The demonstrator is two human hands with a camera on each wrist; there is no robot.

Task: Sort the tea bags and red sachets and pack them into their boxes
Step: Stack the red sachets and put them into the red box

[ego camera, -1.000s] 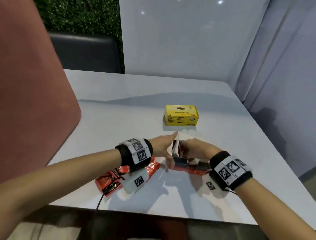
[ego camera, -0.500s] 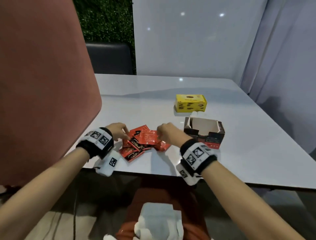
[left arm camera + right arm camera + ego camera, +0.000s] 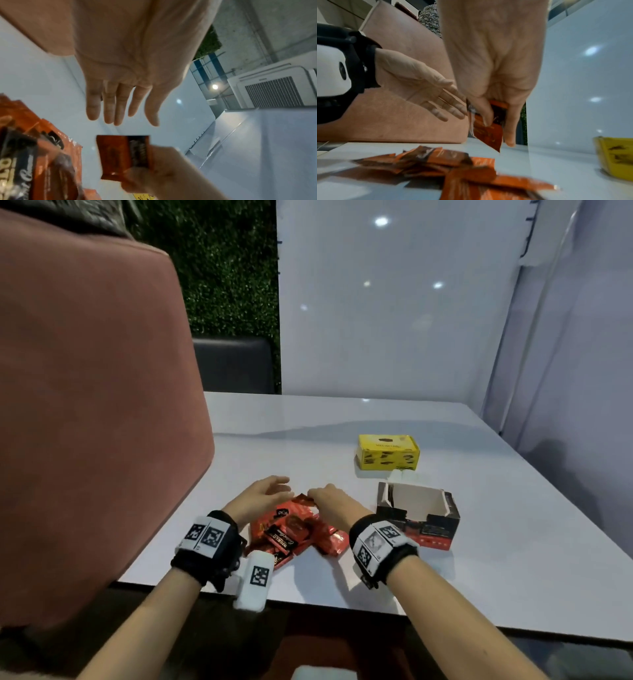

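Observation:
Several red sachets [image 3: 291, 532] lie in a loose pile on the white table [image 3: 513, 577] between my wrists. My right hand [image 3: 325, 498] pinches one red sachet [image 3: 123, 155] and holds it above the pile [image 3: 436, 161]; the same sachet [image 3: 489, 129] hangs between thumb and fingers. My left hand [image 3: 267, 491] hovers beside it with straight fingers [image 3: 109, 108], holding nothing. The open red and black box [image 3: 416, 517] stands right of the pile, its white inside showing. A closed yellow tea box [image 3: 388, 451] sits behind it. No tea bags show.
A large pink chair back [image 3: 85, 422] rises along the table's left edge. A white partition wall [image 3: 394, 320] stands behind the table and a grey one on the right. A dark seat [image 3: 236, 364] sits at the far left corner.
My right hand has lifted one red sachet off the pile. My left hand has left the pile and opened beside it. A second ago both hands were at the red box.

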